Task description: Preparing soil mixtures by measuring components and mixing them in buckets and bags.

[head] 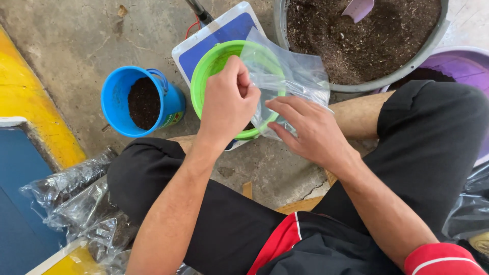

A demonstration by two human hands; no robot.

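Note:
My left hand (228, 99) and my right hand (305, 127) both pinch a clear plastic bag (288, 71) and hold it over a green bowl (214, 61). The bowl stands on a white and blue scale (229, 28) on the concrete floor. My left fingers grip the bag's near edge at its mouth; my right fingers hold its lower edge. The bag looks empty. My knees in black shorts frame the scene on both sides.
A blue cup (137, 102) with dark soil stands left of the bowl. A large grey tub (367, 40) of soil with a pale scoop (358, 8) sits at the top right, beside a purple basin (463, 66). Filled clear bags (76, 203) lie at lower left by a yellow kerb (30, 112).

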